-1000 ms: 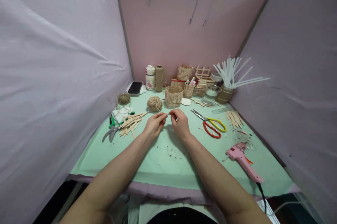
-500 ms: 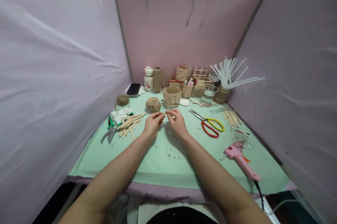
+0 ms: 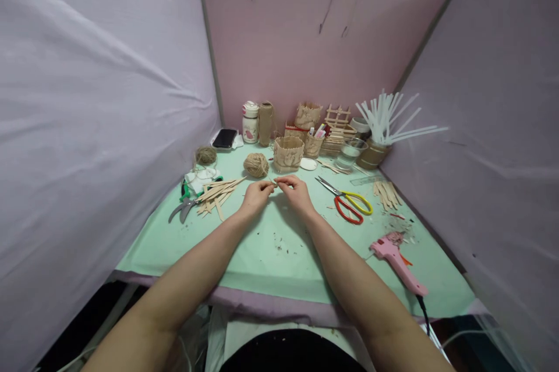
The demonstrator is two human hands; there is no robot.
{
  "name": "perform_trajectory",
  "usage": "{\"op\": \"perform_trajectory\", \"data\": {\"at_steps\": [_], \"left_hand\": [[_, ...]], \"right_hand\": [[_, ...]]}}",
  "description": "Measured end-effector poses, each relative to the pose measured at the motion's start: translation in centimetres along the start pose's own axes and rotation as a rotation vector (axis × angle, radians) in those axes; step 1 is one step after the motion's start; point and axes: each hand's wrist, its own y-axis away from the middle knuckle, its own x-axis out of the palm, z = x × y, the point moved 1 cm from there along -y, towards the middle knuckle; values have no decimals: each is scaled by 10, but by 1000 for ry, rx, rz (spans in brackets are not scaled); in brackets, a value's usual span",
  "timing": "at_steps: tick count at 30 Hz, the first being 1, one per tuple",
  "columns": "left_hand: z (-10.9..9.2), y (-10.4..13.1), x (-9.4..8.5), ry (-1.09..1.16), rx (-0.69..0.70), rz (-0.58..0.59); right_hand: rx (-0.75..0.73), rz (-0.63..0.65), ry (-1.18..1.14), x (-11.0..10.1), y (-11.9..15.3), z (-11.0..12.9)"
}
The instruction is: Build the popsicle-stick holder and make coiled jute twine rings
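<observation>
My left hand (image 3: 257,197) and my right hand (image 3: 297,194) meet at their fingertips over the middle of the green table. Both are pinched on the end of a thin twine that runs up to the tan ball of twine (image 3: 255,165) just behind my left hand. The twine between the fingers is tiny and hard to make out. Behind my right hand stands a woven-looking wooden basket (image 3: 289,153). Scissors with red and yellow handles (image 3: 348,200) lie to the right, and flat wooden sticks (image 3: 216,196) lie left of my left hand.
Pruning shears (image 3: 183,209) lie at the left, a pink glue gun (image 3: 399,261) at the right. Along the back stand a bottle (image 3: 250,123), a glass bowl (image 3: 349,153) and a brown pot (image 3: 372,153) of white glue sticks. Green cloth (image 3: 174,255) covers the table.
The camera view has shifted slightly. My fingertips remain together, with my hands turned a little and the fingers closer to each other.
</observation>
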Motion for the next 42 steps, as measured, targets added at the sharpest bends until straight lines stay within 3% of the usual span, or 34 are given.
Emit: {"op": "perform_trajectory", "data": {"at_steps": [9,19,27,38,42], "left_hand": [[4,2,1,-223,104,5],[0,5,-1,-328,184,-16],[3,0,-3,-246,126,-2],[-11,1,-12,-226,33,48],[-15,5,-11,-245,91,11]], "right_hand": [[-81,50,149,8,4,4],[86,112,42,10,-2,-4],[40,13,173,9,-2,4],[232,106,-99,4,0,3],[270,68,-154,3,4,4]]}}
